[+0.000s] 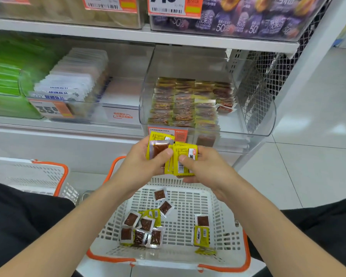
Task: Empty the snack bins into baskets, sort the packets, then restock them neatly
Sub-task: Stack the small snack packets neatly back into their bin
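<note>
Left hand [140,158] and right hand [205,169] each grip snack packets above the white basket [226,216].
Left fingers curl round the left stack [159,145]; right thumb and fingers pinch the right stack [185,159]; the stacks touch at frame centre. About eleven loose packets [146,223] lie in the basket. The clear bin [264,116], centre right, holds four rows, with room front right.

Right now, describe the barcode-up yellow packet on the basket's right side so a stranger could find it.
Find the white basket with orange handles, directly in front. On its right floor, away from the left pile, three packets lie in a column. It is the middle one, the yellow packet, barcode up, below a brown-windowed packet.
</note>
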`<state>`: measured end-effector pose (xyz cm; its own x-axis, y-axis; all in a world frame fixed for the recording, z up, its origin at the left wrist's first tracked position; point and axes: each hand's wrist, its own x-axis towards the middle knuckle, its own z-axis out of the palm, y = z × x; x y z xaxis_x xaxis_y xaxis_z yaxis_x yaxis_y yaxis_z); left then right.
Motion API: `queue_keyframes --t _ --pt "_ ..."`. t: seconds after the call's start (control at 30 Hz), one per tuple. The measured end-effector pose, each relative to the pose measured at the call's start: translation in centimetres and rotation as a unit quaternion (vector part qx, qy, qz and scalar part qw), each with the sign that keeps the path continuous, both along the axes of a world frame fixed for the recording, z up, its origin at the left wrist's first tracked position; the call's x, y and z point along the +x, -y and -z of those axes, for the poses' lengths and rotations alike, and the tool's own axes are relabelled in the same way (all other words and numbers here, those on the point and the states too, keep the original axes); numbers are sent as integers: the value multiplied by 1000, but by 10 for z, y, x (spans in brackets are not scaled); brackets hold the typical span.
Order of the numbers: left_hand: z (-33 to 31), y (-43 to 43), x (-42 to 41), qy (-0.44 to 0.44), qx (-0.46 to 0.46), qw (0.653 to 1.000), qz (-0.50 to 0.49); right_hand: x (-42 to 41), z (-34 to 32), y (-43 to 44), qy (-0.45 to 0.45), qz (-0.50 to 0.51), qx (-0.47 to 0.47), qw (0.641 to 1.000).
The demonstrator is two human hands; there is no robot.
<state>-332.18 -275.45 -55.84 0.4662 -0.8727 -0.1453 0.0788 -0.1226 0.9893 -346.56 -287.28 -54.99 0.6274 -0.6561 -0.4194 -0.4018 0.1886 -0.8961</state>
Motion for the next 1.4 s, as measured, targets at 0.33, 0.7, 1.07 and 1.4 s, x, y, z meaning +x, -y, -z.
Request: queue_keyframes --t 0.33,0.7,1.07,1.4 --pt "0 -3 3 -57 34 998 -7 -6 -12 3 119 51 55 990" --pt "8 -5 14 70 66 994 62 -9 -17 4 76 69 -112 988" --pt "11 -4 9 359 -77 930 -27 -12 -26 11 86 75 128 985" --pt "-6 -1 -13 37 -56 997 -37 -12 -13 4 52 -11 14 999"
